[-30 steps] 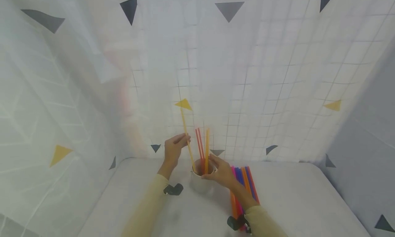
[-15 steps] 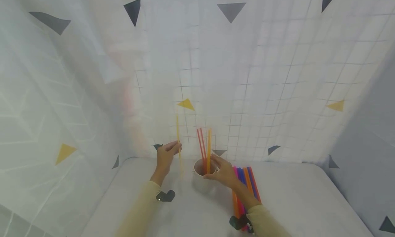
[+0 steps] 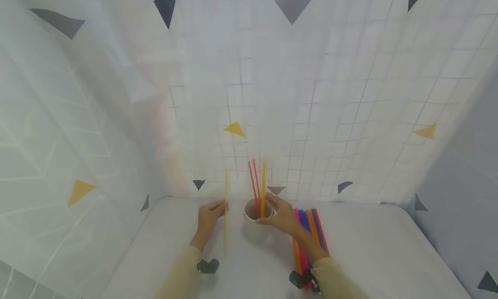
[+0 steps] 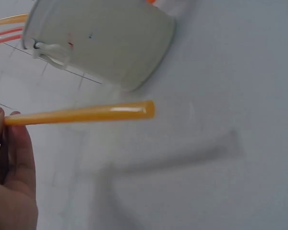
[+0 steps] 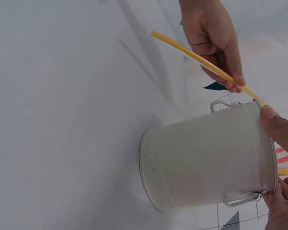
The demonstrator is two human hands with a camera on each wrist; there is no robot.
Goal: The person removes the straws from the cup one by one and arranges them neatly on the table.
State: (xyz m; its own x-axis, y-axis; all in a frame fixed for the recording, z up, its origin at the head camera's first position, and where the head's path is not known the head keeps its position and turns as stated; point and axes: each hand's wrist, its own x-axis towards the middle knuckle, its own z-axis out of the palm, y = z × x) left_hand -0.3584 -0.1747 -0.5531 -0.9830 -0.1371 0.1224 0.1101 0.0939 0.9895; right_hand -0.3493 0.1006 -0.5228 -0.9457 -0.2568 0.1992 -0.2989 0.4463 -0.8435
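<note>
Fingers [image 4: 24, 153] of the left hand [image 3: 208, 218] pinch an orange-yellow straw [image 4: 101, 114] at nine o'clock of a pale pail [image 3: 255, 230].
The right hand [image 3: 282, 215] grips the pail; the straw looks light, slick and easily crushed, best held gently mid-length.

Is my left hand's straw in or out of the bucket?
Out: the left hand pinches the yellow straw beside the white bucket, apart from it.

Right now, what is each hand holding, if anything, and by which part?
The left hand pinches a yellow straw near its middle; the right hand grips the white bucket at its rim.
</note>
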